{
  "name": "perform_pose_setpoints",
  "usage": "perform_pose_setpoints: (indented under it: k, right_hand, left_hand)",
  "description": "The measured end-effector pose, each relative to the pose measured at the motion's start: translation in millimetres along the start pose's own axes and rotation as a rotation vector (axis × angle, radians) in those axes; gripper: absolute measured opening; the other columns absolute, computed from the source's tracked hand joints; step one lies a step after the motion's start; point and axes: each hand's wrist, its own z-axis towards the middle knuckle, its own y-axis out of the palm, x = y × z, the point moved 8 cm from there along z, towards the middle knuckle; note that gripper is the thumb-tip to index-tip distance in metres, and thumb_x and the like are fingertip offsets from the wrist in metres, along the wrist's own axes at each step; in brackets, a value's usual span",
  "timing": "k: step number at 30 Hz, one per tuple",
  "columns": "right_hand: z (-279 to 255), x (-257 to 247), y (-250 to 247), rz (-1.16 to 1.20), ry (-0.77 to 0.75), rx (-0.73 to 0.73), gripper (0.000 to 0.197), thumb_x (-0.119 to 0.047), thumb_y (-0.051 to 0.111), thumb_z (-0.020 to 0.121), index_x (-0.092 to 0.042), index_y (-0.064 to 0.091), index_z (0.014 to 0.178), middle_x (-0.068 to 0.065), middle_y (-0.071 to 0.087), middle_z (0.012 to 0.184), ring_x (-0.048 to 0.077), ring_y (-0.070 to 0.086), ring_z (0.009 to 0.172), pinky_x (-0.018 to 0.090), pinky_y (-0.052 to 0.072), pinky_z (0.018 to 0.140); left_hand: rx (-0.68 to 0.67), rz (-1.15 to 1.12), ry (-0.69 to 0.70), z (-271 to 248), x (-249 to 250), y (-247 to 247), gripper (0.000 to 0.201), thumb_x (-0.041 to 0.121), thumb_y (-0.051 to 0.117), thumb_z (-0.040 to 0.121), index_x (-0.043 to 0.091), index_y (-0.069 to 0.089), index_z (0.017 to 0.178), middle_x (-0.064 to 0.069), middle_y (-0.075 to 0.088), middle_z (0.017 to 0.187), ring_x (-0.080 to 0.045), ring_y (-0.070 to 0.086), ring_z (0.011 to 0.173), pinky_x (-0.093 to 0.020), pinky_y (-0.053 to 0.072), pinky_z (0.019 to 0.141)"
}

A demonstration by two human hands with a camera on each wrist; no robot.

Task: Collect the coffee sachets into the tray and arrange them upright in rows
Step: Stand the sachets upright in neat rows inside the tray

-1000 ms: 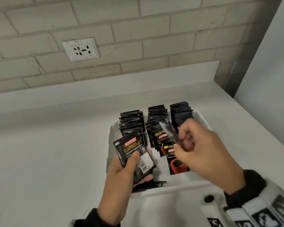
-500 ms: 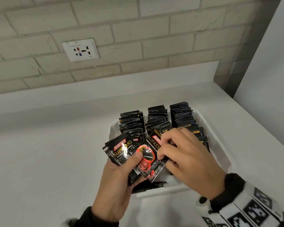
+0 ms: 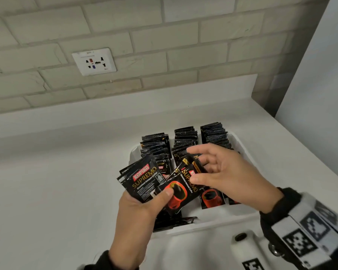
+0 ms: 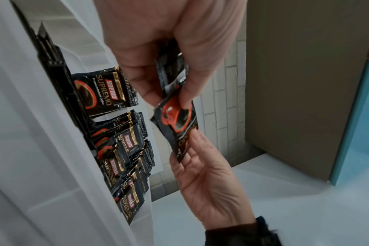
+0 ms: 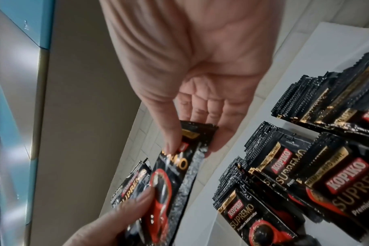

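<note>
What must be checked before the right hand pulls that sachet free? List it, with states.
Right hand pinches the top of the black foil sachet with the red cup: ok.
Left hand grips the other black sachets: ok.
Left thumb off the pinched sachet: not ok, it presses the cup print.
White plastic tray has bare floor at its near end: ok.
Rows of sachets upright: not ok, front ones lean.

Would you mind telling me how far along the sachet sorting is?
Mostly done: three rows of sachets stand upright in the tray. In hand: the left hand grips a small bunch, and the right hand pinches one sachet from it. Left: placing that bunch and a few lying flat at the tray's near end.
</note>
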Motion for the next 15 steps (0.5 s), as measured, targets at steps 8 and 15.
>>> perform_pose_setpoints:
  k: [8,15]
  right_hand:
    - [2,5,2,-0.036,0.034,-0.036,0.027,-0.016,0.071,0.076,-0.037,0.061,0.090,-0.009,0.070,0.086,0.013,0.068,0.078,0.019,0.053,0.060]
    - [8,-5,7,-0.138,0.020,-0.153,0.017,-0.016,0.069,0.078,-0.027,0.057,0.080,-0.011,0.070,0.075,-0.002,0.063,0.064,0.012,0.047,0.057]
  left_hand:
    - [-0.102,0.030,-0.036,-1,-6,2,0.044,-0.003,0.070,0.052,0.011,0.070,0.094,-0.011,0.074,0.092,-0.028,0.070,0.088,-0.041,0.057,0.078]
    - [-0.088,0.008,-0.066,-1,-6,-6,0.039,-0.001,0.080,0.055,0.009,0.071,0.092,-0.012,0.074,0.092,-0.028,0.070,0.088,-0.041,0.055,0.080]
